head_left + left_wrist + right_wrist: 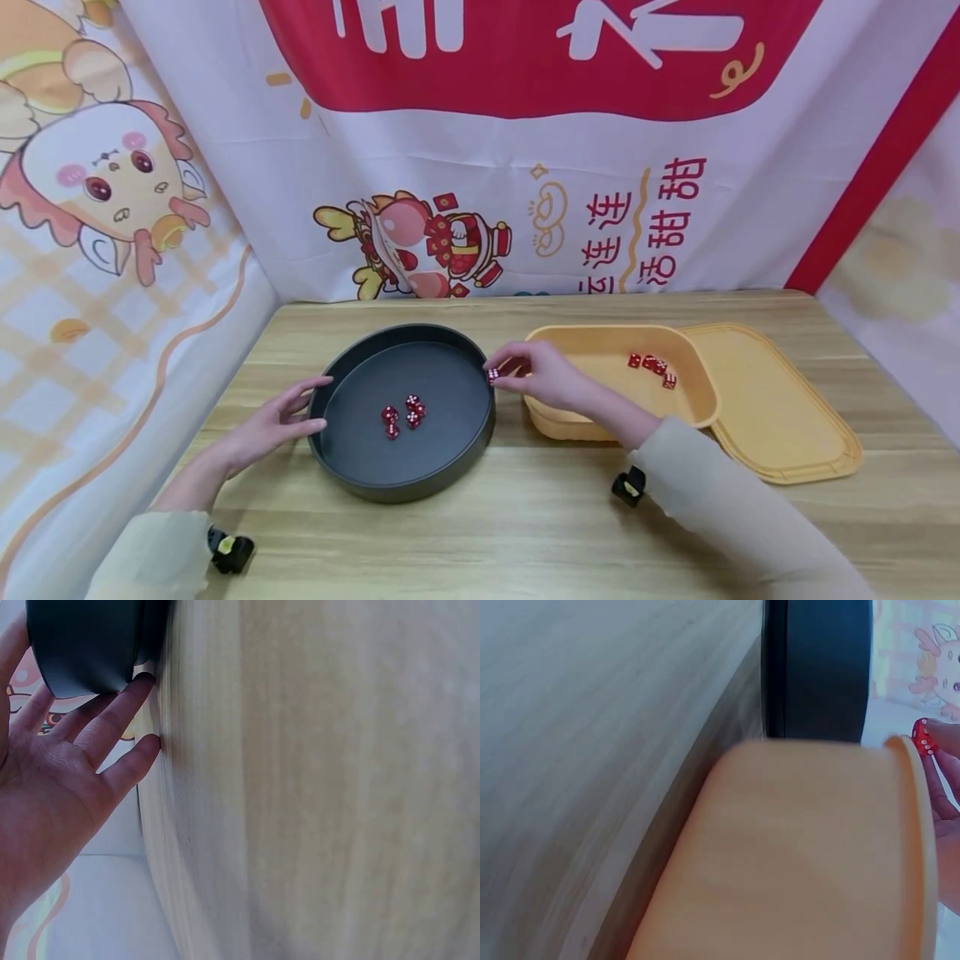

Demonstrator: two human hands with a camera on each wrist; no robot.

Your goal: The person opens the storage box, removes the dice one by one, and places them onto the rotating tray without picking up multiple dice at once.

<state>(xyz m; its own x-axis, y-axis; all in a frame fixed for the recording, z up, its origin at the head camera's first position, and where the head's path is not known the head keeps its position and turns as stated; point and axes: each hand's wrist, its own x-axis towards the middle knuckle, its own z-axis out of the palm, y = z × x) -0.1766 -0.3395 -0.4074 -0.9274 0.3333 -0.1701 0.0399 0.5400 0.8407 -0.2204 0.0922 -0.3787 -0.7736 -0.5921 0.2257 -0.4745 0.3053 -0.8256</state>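
Observation:
A round dark pan (442,450) lies on the table with several red dice (413,419) on its floor. My left hand (270,425) touches the pan's left side; in the left wrist view its fingers reach fairly straight against the outer wall. Over the gap between the pan's right rim and a yellow plastic container (592,350), my right hand (543,377) pinches a red die (492,375) with white pips. That die (924,737) also shows between the fingertips in the right wrist view. Several more red dice (654,364) lie in the container's right part.
The container's yellow lid (780,417) lies flat at the right, partly beneath the container's edge. A printed cloth (487,150) hangs behind the wooden table (517,533), and another (150,333) covers the left side.

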